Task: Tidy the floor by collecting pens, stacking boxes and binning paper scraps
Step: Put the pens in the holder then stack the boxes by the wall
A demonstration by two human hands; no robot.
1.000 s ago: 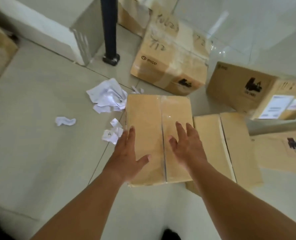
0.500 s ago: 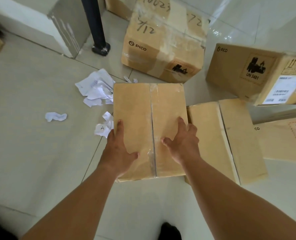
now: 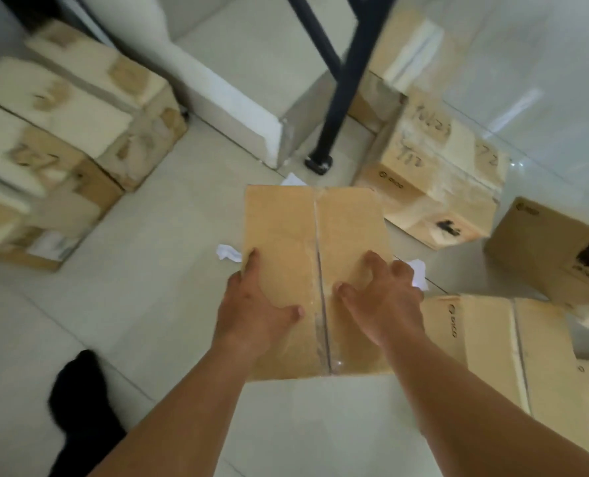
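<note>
Both my bare forearms stretched forward. Left hand (image 3: pixel 255 304) grips cardboard box (image 3: pixel 286 218) at left edge, thumb on top; right hand (image 3: pixel 386 297) likewise at right edge.

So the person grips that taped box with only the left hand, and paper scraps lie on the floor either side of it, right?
Not quite. The head view shows both hands gripping the box: the left hand at its left edge and the right hand at its right edge. Paper scraps do lie on the floor either side.
</note>
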